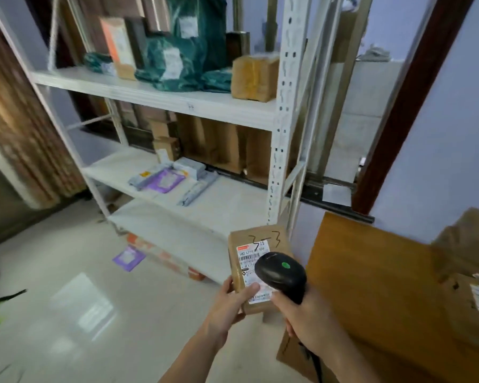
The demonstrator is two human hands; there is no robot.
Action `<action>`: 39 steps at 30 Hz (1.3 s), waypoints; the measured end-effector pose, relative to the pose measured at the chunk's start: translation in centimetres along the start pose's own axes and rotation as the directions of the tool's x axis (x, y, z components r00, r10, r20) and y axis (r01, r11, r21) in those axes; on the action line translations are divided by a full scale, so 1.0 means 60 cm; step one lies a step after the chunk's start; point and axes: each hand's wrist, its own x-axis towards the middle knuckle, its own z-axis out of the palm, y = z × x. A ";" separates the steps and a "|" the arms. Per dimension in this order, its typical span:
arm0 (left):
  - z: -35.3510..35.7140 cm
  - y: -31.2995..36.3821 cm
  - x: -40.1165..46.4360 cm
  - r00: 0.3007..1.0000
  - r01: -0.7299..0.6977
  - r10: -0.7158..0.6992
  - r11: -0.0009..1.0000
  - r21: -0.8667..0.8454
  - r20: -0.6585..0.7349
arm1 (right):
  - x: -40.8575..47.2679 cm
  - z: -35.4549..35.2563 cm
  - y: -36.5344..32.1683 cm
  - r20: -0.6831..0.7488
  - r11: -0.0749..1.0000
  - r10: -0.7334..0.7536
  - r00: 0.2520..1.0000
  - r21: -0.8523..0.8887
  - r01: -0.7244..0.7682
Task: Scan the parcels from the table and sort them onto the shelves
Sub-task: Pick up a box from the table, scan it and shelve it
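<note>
Before the white shelves (161, 98), beside the bench (371, 272), my left grip (227, 308) clasps a small brown parcel (257, 250) by its lower edge, while my right grip (307, 319) clenches the black scanner (281, 275) over its label.

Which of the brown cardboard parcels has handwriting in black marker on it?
The small brown parcel gripped in the left hand, under the scanner that the right hand holds. No handwriting shows on the taped box on the top shelf.
</note>
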 end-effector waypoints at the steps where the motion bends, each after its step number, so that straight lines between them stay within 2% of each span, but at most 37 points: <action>1: -0.029 0.003 -0.005 0.999 -0.008 0.007 1.000 -0.024 -0.041 | 0.006 0.022 -0.015 0.004 1.000 -0.008 1.000 -0.018 0.008; 7: -0.154 0.039 0.002 0.971 -0.068 0.026 0.983 -0.168 -0.238 | 0.064 0.120 -0.090 0.076 0.990 -0.039 0.996 -0.131 0.049; 21: -0.335 0.153 0.165 0.917 -0.157 0.058 0.962 -0.223 -0.395 | 0.305 0.208 -0.227 0.164 0.987 -0.159 0.973 0.014 0.159; 28: -0.414 0.186 0.263 0.927 -0.125 0.022 0.959 -0.255 -0.374 | 0.411 0.271 -0.257 0.166 0.995 -0.101 0.981 0.009 0.101; 36: -0.515 0.248 0.432 0.957 -0.065 0.000 0.975 -0.213 -0.290 | 0.552 0.340 -0.298 0.036 0.999 -0.010 0.999 0.032 0.009; 39: -0.532 0.275 0.501 0.978 -0.023 -0.013 0.986 -0.167 -0.210 | 0.597 0.348 -0.307 0.001 0.998 0.035 0.999 0.049 -0.035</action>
